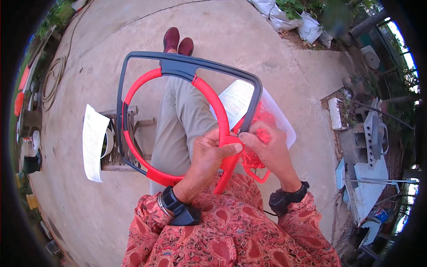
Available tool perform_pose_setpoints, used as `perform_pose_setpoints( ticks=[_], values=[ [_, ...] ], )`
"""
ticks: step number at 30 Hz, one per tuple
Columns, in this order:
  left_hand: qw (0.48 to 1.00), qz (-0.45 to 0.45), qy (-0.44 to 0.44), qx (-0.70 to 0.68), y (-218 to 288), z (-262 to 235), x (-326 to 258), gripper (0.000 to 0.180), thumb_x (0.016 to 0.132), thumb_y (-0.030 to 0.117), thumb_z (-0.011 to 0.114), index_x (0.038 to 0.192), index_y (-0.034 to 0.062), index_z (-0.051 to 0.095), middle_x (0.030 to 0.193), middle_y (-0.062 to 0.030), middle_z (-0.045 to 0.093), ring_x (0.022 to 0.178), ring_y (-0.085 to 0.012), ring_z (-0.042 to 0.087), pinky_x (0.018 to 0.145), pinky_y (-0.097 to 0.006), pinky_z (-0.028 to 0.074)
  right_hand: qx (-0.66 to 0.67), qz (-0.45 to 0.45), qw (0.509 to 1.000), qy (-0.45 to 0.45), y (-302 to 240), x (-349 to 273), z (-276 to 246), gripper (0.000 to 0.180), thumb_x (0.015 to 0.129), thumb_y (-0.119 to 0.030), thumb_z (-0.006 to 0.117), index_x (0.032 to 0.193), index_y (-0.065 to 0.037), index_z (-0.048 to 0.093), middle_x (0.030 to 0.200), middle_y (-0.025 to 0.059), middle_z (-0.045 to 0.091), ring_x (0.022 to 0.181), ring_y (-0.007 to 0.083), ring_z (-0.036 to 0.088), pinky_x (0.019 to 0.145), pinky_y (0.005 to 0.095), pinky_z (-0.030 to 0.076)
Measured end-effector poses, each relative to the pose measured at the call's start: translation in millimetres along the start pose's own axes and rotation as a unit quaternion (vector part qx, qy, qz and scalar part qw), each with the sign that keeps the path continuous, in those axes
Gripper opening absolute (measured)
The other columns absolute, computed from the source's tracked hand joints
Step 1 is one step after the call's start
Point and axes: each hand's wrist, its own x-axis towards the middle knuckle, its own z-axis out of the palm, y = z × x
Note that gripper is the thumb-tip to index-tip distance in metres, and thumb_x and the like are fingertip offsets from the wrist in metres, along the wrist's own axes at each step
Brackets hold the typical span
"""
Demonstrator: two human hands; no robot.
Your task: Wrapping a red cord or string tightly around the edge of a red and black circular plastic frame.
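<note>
One black-and-red frame (178, 68) sits above the lap (171, 151), likely light and stiff, left hand (211, 149) closed on its red-wrapped corner (230, 141), right hand (268, 146) pinching the same joint, a sound hold point.

We see a frame (178, 67) above the legs (180, 118), left hand (208, 151) and right hand (272, 150) side by side at its near right corner, a tub (287, 118) with strips (265, 116) inside right of the legs, one sheet (233, 99) behind the frame; to our left, a second sheet (93, 144) at the left end of a stool (116, 167), a hose (53, 84) beyond; shoes (171, 39) ahead, sacks (283, 20) ahead right
</note>
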Motion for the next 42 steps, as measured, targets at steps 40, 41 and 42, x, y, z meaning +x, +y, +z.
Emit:
perform_pose_setpoints(
  ticks=[40, 41, 42],
  values=[
    [0.994, -0.049, -0.072, -0.062, -1, -14, 17, 0.027, 0.088, 0.020, 0.062, 0.097, -0.0046, 0.056, 0.083, -0.0185, 0.067, 0.066, -0.0237, 0.067, 0.061, -0.035, 0.057, 0.265, 0.162, 0.950, -0.044, 23, -13, -10, 0.016, 0.088, -0.020, 0.061, 0.079, -0.008, 0.054, 0.059, -0.0044, 0.043, 0.049, 0.0034, 0.036, 0.045, 0.0207, 0.027],
    [0.994, -0.047, -0.079, -0.060, 1, -14, 19, 0.027, 0.088, 0.020, 0.062, 0.097, -0.0039, 0.056, 0.082, -0.0189, 0.067, 0.066, -0.0236, 0.067, 0.061, -0.035, 0.058, 0.265, 0.161, 0.950, -0.043, 29, -12, -12, 0.016, 0.088, -0.020, 0.061, 0.079, -0.008, 0.054, 0.059, -0.0044, 0.043, 0.049, 0.0034, 0.036, 0.045, 0.0207, 0.027],
    [0.994, -0.044, -0.086, -0.059, 2, -14, 20, 0.027, 0.088, 0.021, 0.062, 0.097, -0.0032, 0.055, 0.081, -0.0192, 0.066, 0.065, -0.0235, 0.067, 0.060, -0.036, 0.058, 0.342, 0.155, 0.926, -0.021, 43, -10, -13, 0.015, 0.088, -0.021, 0.061, 0.081, -0.008, 0.055, 0.059, -0.0048, 0.043, 0.048, 0.0034, 0.036, 0.044, 0.0209, 0.028]
  ],
)
